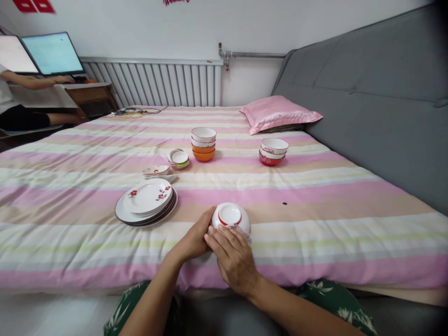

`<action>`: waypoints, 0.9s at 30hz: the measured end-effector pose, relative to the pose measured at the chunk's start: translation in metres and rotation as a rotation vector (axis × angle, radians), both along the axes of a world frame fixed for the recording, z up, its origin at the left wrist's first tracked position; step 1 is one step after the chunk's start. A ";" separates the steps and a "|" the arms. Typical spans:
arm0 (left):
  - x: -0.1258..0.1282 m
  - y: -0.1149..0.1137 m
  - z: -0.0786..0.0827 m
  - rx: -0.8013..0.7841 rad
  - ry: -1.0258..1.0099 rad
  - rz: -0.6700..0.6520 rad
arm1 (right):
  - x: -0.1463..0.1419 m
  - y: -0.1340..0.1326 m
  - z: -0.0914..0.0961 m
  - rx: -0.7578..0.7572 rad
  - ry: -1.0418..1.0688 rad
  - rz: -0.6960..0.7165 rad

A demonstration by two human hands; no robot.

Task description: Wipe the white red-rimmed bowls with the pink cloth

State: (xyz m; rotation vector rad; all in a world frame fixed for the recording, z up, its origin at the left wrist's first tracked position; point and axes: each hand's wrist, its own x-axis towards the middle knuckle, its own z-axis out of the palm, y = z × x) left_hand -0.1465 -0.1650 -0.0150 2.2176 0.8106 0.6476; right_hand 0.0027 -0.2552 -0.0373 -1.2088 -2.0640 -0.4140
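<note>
A white bowl with a red ring on its foot sits upside down on the striped bedspread, close to the near edge. My left hand cups its left side with the fingers curled against it. My right hand lies over the near side, fingers pressed on the bowl and on something thin and clear under them. A stack of white plates with red flowers lies just left of the bowl.
Farther back stand a stack of white and orange bowls, a stack of white and red bowls, small saucers and small dishes. A pink pillow lies by the grey sofa back. A person sits at monitors far left.
</note>
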 end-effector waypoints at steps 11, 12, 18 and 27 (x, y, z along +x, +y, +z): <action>-0.011 0.013 -0.021 -0.327 -0.279 -0.015 | -0.003 -0.004 -0.006 0.012 -0.006 0.091; -0.010 0.014 -0.023 -0.374 -0.304 0.018 | -0.004 -0.005 -0.006 0.014 -0.005 0.110; -0.006 0.017 -0.028 -0.451 -0.353 0.189 | -0.011 -0.006 -0.008 -0.011 -0.046 0.184; -0.005 0.017 -0.024 -0.406 -0.322 0.289 | 0.015 -0.003 0.032 -0.021 0.148 0.355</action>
